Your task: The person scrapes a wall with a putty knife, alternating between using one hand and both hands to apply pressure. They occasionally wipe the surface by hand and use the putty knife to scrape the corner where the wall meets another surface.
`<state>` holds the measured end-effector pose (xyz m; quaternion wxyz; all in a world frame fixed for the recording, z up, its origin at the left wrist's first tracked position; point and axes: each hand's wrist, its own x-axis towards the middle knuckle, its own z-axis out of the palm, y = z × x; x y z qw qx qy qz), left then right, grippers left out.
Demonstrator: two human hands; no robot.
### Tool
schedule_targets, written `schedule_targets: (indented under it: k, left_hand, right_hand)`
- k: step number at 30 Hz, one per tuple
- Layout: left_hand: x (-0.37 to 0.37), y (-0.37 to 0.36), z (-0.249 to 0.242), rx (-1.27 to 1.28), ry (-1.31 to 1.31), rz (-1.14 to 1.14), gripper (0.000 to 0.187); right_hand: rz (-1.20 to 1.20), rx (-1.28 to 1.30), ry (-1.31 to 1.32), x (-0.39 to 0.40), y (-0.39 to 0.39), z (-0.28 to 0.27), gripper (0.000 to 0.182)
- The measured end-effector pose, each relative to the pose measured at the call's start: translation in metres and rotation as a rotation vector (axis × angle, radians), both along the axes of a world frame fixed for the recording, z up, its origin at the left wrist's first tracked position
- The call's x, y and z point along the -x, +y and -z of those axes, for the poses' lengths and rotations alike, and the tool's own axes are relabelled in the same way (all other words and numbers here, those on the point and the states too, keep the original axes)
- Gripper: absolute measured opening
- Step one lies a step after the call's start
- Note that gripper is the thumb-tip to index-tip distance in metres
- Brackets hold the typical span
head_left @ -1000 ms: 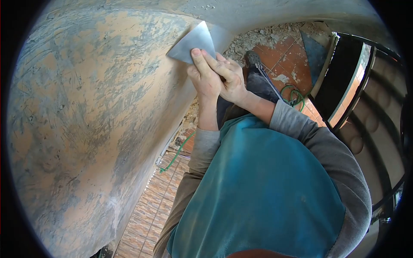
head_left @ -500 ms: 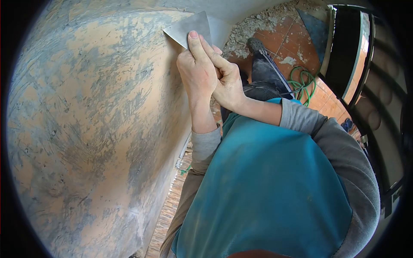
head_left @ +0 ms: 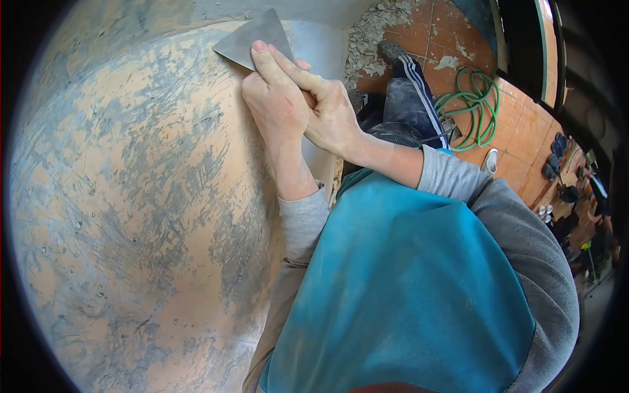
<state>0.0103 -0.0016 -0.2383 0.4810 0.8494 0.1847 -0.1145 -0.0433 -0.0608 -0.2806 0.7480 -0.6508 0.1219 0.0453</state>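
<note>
A wide metal scraper [head_left: 250, 34] is gripped by both of my hands, its blade pointing up in the view. My left hand [head_left: 276, 108] is closed, with one fingertip pressed on the blade's flat face. Beside it, my right hand [head_left: 335, 116] is closed too, with a finger stretched along towards the blade. The fingers cover the handle. The blade's left corner meets the patchy wall [head_left: 151, 196], which shows peach areas, grey-blue patches and many scrape marks. Whether the edge presses into the surface is hard to see.
Flakes of scraped material [head_left: 373, 42] lie on the orange tiled floor [head_left: 527, 134]. A coiled green hose [head_left: 481, 111] rests near my leg [head_left: 413, 98]. Shoes [head_left: 553, 157] and other items are at the right, by a dark-framed opening [head_left: 524, 46].
Both hands and the scraper have shifted left in the view, the grip unchanged. The camera has turned too, bringing more floor, hose and shoes into sight at the right.
</note>
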Motion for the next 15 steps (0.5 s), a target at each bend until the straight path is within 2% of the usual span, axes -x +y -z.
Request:
schedule_targets:
  k: [6, 9, 12, 14, 15]
  left_hand:
    - [0.012, -0.001, 0.001, -0.059, -0.031, -0.023, 0.076]
    - [0.002, 0.001, 0.001, 0.009, -0.011, 0.036, 0.076]
    - [0.003, -0.007, -0.003, -0.012, 0.026, -0.026, 0.077]
    - [0.012, -0.006, -0.004, -0.163, 0.014, -0.015, 0.077]
    - [0.011, 0.011, 0.008, -0.357, -0.048, 0.129, 0.077]
  right_hand:
    - [0.002, 0.018, 0.004, 0.01, 0.005, -0.004, 0.048]
    - [0.007, 0.066, -0.005, 0.003, -0.001, -0.003, 0.048]
    - [-0.011, 0.046, 0.045, 0.007, -0.005, -0.006, 0.047]
    - [0.027, 0.02, 0.014, 0.017, 0.008, -0.003, 0.049]
    - [0.079, 0.063, -0.065, 0.018, 0.012, 0.01, 0.051]
